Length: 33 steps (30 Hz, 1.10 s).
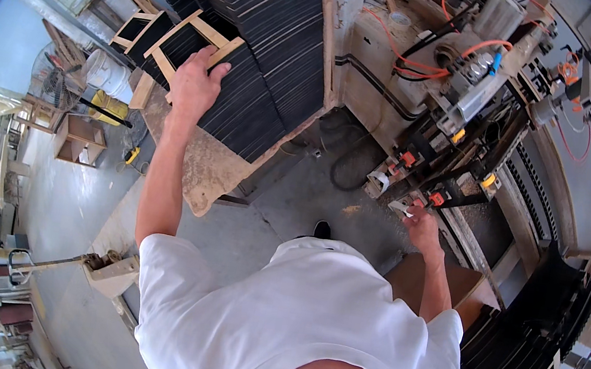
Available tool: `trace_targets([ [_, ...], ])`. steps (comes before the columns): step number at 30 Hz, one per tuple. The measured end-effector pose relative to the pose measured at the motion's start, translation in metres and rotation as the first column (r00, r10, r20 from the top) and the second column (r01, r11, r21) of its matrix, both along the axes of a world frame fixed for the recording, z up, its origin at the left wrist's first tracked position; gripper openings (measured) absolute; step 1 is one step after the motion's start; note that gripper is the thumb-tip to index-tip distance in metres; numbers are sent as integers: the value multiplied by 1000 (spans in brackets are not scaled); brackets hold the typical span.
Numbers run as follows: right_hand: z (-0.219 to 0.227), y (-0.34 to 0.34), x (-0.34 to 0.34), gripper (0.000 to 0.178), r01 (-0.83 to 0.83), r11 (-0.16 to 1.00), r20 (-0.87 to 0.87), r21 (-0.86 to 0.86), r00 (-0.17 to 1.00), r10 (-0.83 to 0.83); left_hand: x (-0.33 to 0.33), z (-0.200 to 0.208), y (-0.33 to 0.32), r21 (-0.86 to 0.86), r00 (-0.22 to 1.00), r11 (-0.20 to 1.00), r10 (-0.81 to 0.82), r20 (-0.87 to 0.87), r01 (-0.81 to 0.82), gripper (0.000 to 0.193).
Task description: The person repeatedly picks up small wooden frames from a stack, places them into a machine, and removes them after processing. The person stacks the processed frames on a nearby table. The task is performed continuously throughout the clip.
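On the left, a pale wooden frame lies among the stacked black panels. My left hand reaches over its near side, with fingers bent over the wood and the thumb out to the right. On the right, my right hand is closed at the front end of a machine. Its fingertips meet a small pale piece beside red-and-black fittings. What those fingers hold is too small to make out.
A worn board juts from under the stack. White and yellow buckets stand at the left, near a small wooden box. Hoses and cables hang around the machine. More black panels lean at lower right beside a brown box.
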State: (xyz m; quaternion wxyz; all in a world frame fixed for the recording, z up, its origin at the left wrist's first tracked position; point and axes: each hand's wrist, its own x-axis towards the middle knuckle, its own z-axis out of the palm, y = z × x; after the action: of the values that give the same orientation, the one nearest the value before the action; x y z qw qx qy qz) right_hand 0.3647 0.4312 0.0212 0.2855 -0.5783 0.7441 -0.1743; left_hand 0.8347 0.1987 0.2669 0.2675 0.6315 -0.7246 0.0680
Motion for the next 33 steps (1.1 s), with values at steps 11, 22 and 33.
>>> trace_targets([
  [11,7,96,-46,29,61,993,-3,-101,998,-62,5,-9,-10,-40,991,998,-40,129,45,50],
  [22,125,215,-73,26,195,895,-148,-402,950,-274,50,-24,-60,93,961,989,-133,244,113,78],
  [33,295,371,-122,28,317,606,-618,-729,75,-783,-244,-61,95,-335,807,832,-532,-258,442,25],
])
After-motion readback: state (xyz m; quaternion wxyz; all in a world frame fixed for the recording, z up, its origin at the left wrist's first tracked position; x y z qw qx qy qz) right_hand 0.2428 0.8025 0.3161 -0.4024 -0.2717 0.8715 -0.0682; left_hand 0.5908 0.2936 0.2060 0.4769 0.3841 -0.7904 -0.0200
